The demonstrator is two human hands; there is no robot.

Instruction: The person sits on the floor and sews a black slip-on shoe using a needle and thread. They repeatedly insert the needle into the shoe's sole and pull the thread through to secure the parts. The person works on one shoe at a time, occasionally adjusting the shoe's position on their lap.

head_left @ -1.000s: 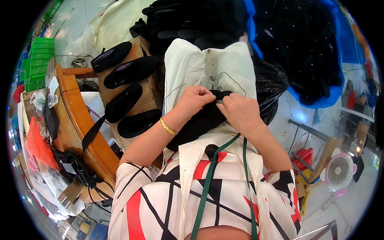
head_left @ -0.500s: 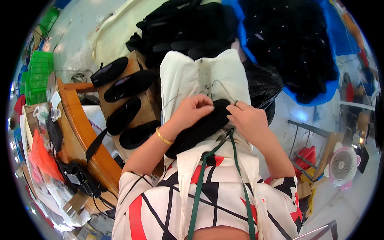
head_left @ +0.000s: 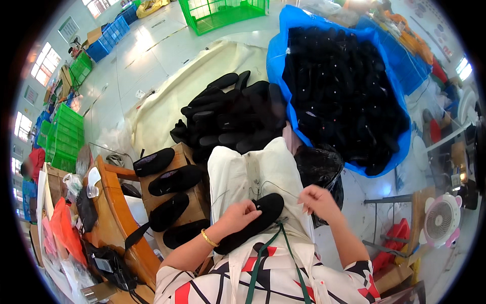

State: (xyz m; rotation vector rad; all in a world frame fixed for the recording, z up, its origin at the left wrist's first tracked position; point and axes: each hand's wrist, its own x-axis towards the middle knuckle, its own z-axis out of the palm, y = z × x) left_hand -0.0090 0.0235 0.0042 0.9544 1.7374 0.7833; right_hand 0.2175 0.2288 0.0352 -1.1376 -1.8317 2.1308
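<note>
The near end of the black shoe sole [head_left: 250, 223] is hidden under the left hand [head_left: 238, 217]. What is pinched in the right hand [head_left: 318, 200] cannot be told. The fan [head_left: 441, 222] is cut off at the right.

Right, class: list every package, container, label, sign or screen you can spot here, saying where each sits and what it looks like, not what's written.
Blue plastic bag: upper right, big, open, full of black pieces.
Green crates: far left, stacked, slatted.
Green mesh basket: top centre, rectangular.
Blue crates: upper left, stacked.
Cardboard box: beside the left hand, brown, black soles on top.
No screens or signs clear enough to tell.
</note>
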